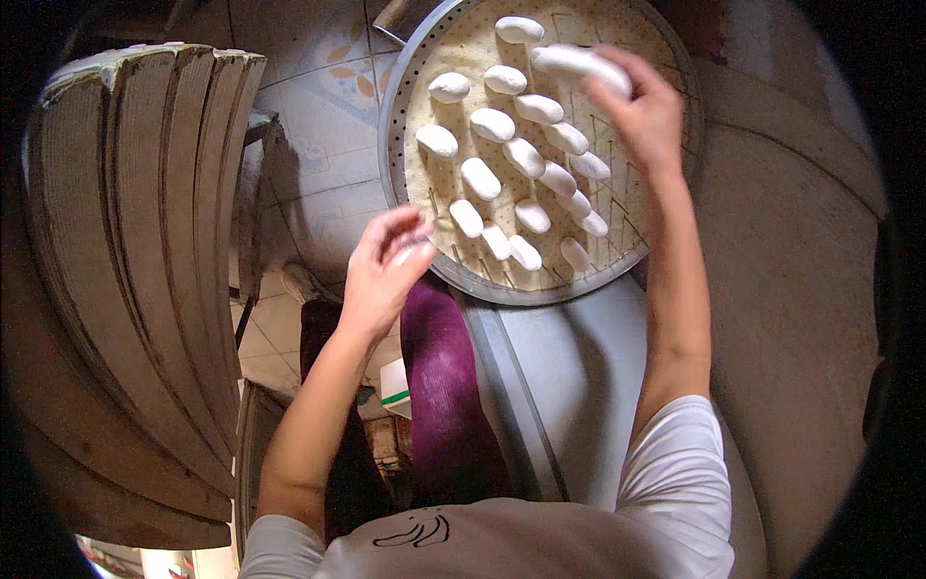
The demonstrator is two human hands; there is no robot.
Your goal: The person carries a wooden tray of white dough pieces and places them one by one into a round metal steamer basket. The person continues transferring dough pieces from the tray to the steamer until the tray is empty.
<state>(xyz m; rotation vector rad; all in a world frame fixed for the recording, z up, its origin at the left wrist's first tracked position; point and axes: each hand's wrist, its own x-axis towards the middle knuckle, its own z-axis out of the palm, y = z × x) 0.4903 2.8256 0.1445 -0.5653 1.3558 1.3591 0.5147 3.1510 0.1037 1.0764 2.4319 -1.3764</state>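
Observation:
In the head view, my right hand (644,108) is over the far right part of a round metal tray (396,152), its fingers around a long white piece (571,64). Motion blurs this piece, so I cannot tell whether it is one piece or two end to end. Several smooth white oblong pieces (492,124) of unsettled material are spread over the tray's dotted, cream-coloured lining (463,54). Thin sticks (611,195) rise between them, mostly at the right and near edges. My left hand (387,264) is by the tray's near left rim, fingers half curled, with nothing visible in it.
At the left stands a stack of curved, ribbed boards (145,217). A pale, smooth surface (608,405) lies under the tray's near side. My leg in purple cloth (445,383) is below the rim. Patterned floor tiles (318,145) show at the left, and a white box (395,387) with a green stripe sits low down.

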